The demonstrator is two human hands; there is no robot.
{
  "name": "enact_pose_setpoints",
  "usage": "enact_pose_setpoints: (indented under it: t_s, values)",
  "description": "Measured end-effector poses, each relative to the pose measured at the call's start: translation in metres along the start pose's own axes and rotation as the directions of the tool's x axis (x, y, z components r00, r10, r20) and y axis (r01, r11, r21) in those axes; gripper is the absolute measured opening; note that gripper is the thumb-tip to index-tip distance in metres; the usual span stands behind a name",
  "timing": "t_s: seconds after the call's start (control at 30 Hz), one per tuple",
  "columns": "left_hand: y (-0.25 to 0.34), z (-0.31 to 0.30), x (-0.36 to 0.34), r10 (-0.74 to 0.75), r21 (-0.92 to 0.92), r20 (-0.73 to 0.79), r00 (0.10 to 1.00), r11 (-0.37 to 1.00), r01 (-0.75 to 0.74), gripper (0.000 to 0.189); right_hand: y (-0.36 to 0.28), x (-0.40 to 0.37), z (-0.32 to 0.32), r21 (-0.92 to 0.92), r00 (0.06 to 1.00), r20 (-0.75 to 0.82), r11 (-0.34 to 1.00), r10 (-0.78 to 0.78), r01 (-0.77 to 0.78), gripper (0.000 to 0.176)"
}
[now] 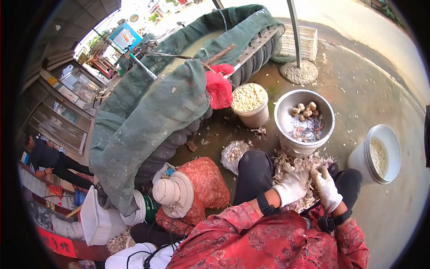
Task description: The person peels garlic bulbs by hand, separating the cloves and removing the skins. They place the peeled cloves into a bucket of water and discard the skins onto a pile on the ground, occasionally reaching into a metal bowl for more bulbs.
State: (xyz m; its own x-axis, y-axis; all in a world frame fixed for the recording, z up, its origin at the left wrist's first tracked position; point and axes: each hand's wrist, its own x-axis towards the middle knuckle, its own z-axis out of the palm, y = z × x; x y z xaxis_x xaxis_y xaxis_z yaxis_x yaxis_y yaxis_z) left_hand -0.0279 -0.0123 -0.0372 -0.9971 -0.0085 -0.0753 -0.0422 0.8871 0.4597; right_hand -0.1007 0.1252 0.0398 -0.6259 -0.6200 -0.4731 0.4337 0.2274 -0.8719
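Both of my hands wear whitish gloves and meet between my knees, above a heap of garlic skins (286, 162). My left hand (293, 186) has its fingers drawn together. Close beside it, my right hand (326, 188) has its fingers bent inward. Whatever lies between the fingertips is too small to make out. Just beyond the hands stands a metal basin (329, 112) on a bucket, with several garlic bulbs (308, 110) and loose skins inside. A white bucket (253, 117) full of peeled cloves stands to its left.
Nested white buckets (358, 154) with cloves stand at right. A clear bag (233, 157) lies by my knee. Red mesh sacks (208, 179), a white hat (172, 193) and a netted tank (152, 121) are at left. Beyond are a post, a crate (307, 42) and a person (58, 161).
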Motion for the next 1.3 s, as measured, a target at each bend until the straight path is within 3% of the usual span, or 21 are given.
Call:
enact_pose_setpoints:
  t_s: [0.17, 0.23, 0.3, 0.37, 0.43, 0.5, 0.57, 0.6, 0.63, 0.7, 0.73, 0.83, 1.03, 1.1, 1.17, 1.2, 1.3]
  values:
    - [0.000, -0.006, -0.001, 0.068, -0.068, -0.149, 0.986, 0.995, -0.079, 0.029, -0.005, -0.004, 0.002, 0.063, 0.999, 0.035, 0.998, 0.002, -0.005, 0.033]
    - [0.010, -0.026, -0.003, 0.085, -0.212, -0.241, 0.967, 0.967, -0.138, 0.030, -0.001, -0.002, 0.002, 0.058, 0.999, 0.020, 0.997, -0.041, 0.040, 0.026]
    - [0.006, -0.025, -0.001, 0.119, -0.191, -0.199, 0.973, 0.969, -0.158, 0.031, 0.003, -0.002, 0.003, 0.067, 0.996, -0.005, 0.994, -0.091, 0.091, 0.025]
    - [0.012, -0.032, -0.004, 0.159, -0.257, -0.306, 0.939, 0.936, -0.242, 0.035, 0.011, 0.005, 0.004, 0.020, 0.980, -0.040, 0.980, -0.196, 0.197, 0.025]
    - [0.010, -0.031, -0.002, 0.160, -0.224, -0.226, 0.961, 0.952, -0.210, 0.038, 0.007, 0.001, 0.003, -0.005, 0.982, -0.047, 0.983, -0.183, 0.183, 0.027]
    - [0.014, -0.035, -0.003, 0.150, -0.194, -0.259, 0.954, 0.959, -0.204, 0.038, 0.015, 0.008, 0.006, -0.027, 0.963, -0.091, 0.967, -0.253, 0.252, 0.028]
    - [0.017, -0.039, -0.003, 0.132, -0.190, -0.252, 0.959, 0.965, -0.182, 0.038, -0.008, -0.005, 0.001, 0.031, 0.999, -0.024, 0.999, -0.028, 0.028, 0.031]
    - [0.018, -0.037, -0.002, 0.133, -0.230, -0.294, 0.946, 0.951, -0.205, 0.037, -0.004, -0.003, 0.002, 0.097, 0.996, -0.033, 0.991, -0.085, 0.087, 0.033]
    - [0.022, -0.042, -0.003, 0.113, -0.237, -0.250, 0.962, 0.956, -0.175, 0.036, -0.001, 0.001, 0.000, 0.042, 0.996, -0.013, 0.995, -0.090, 0.090, 0.036]
    - [0.024, -0.045, -0.001, 0.122, -0.240, -0.215, 0.969, 0.955, -0.173, 0.036, -0.001, -0.001, -0.008, 0.105, 0.996, 0.077, 0.993, 0.038, -0.046, 0.039]
    - [0.024, -0.044, 0.000, 0.111, -0.303, -0.222, 0.969, 0.936, -0.177, 0.036, 0.002, 0.002, -0.008, 0.175, 0.995, 0.101, 0.984, 0.019, -0.036, 0.041]
    - [0.024, -0.042, -0.002, 0.087, -0.205, -0.212, 0.973, 0.970, -0.131, 0.035, 0.005, 0.006, -0.010, 0.255, 0.992, 0.126, 0.965, 0.028, -0.060, 0.039]
    - [0.031, -0.045, 0.002, 0.077, -0.243, -0.158, 0.984, 0.963, -0.114, 0.030, 0.010, 0.007, -0.014, 0.331, 0.989, 0.139, 0.938, 0.058, -0.102, 0.035]
    - [0.030, -0.045, 0.002, 0.083, -0.203, -0.209, 0.974, 0.971, -0.126, 0.027, 0.011, 0.008, -0.016, 0.404, 0.980, 0.200, 0.909, 0.020, -0.101, 0.035]
    - [0.036, -0.052, 0.004, 0.097, -0.419, -0.208, 0.973, 0.890, -0.178, 0.027, 0.009, 0.007, -0.016, 0.415, 0.983, 0.181, 0.905, 0.018, -0.093, 0.037]
    - [0.032, -0.050, 0.004, 0.120, -0.261, -0.245, 0.962, 0.948, -0.184, 0.028, 0.011, 0.010, -0.018, 0.436, 0.980, 0.199, 0.896, 0.001, -0.089, 0.037]
    - [0.024, -0.044, 0.007, 0.137, -0.214, -0.264, 0.955, 0.957, -0.196, 0.029, 0.015, 0.011, -0.022, 0.483, 0.976, 0.218, 0.871, -0.018, -0.092, 0.033]
